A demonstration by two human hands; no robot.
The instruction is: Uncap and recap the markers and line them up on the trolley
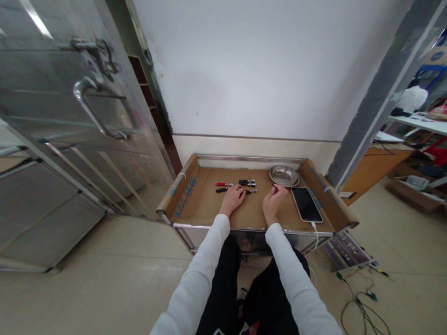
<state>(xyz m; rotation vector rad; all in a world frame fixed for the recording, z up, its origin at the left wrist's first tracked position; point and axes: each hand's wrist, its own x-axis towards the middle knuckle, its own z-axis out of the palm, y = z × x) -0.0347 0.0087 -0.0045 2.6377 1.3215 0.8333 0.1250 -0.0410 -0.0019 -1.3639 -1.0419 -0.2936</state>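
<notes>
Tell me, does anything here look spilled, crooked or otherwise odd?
The dark cables sprawl in loose loops on the floor, right of the table, which looks untidy. The phone lies slanted, its white cord dangling over the front edge. I see no spill.

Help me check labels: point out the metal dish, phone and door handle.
Metal dish (284, 177), head view: its inner floor.
Phone (307, 204), head view: its dark screen.
Door handle (91, 115), head view: its slanting bar.

White sleeves (196, 274), black trousers (268, 288)
</notes>
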